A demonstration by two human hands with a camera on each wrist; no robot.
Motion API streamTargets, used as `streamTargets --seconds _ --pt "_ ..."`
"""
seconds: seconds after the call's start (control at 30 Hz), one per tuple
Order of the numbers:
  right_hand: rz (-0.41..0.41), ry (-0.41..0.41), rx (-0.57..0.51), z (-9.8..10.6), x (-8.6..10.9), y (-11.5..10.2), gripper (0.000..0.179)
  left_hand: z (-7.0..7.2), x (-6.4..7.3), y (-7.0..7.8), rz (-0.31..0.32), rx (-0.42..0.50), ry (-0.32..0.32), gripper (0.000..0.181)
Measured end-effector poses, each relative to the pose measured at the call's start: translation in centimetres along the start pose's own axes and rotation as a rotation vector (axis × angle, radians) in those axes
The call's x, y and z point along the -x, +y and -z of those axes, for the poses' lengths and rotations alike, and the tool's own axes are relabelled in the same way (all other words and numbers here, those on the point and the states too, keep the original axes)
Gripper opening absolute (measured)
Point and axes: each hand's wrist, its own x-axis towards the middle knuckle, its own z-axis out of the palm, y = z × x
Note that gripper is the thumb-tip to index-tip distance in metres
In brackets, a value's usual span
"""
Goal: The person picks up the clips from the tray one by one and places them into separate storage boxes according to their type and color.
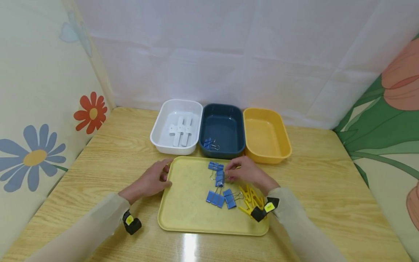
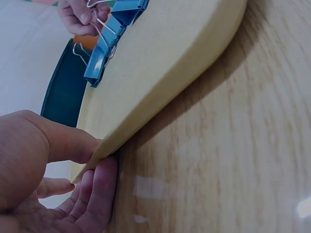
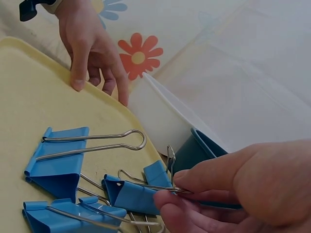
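My right hand point(image 1: 243, 170) hides part of its own work from above, and at the right wrist view's edge it is cut off; my lower fingers there are mostly covered. What I can make out is my thumb and forefinger pinching a wire handle of a blue binder clip point(image 3: 138, 196). The clip sits in the far half of the yellow tray point(image 1: 186, 196), crowded by three more blue binder clips point(image 1: 215, 198). Its long axis runs roughly front to back, and the pinched handle points right — straight into my fingertips.

My left hand point(image 1: 152, 182) grips the tray's left rim near the far corner, thumb on top, fingers around the outside and underneath — those tips are partly hidden. The wrist camera point(image 1: 260, 213) covers some of the yellow clothespins point(image 1: 248, 194), so I cannot count them. In the dark blue bin point(image 1: 223, 123) small clips overlap too closely to number; white pieces point(image 1: 180, 131) lie crossed in the white bin point(image 1: 165, 120).
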Motion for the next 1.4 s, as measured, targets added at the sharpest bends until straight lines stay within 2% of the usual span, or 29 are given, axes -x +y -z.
streamTargets --seconds 0.13,0.37,0.83,1.03,1.4 --pt "0.015 -0.013 0.002 0.0 0.0 0.1 0.011 0.0 0.0 0.0 -0.008 0.006 -0.001 0.073" --pt "-0.032 -0.032 -0.013 -0.1 0.1 0.2 0.008 -0.1 0.0 0.0 -0.027 0.017 0.012 0.073" --pt "0.005 -0.017 -0.031 0.4 0.4 0.4 0.009 0.0 0.2 0.2 -0.037 0.006 0.01 0.073" --pt "0.046 -0.018 -0.046 0.7 0.7 0.2 0.01 0.0 0.2 0.1 -0.037 0.008 0.012 0.073" --pt "0.058 0.013 -0.04 1.3 1.2 -0.3 0.013 -0.1 0.2 0.0 -0.029 0.009 0.014 0.074"
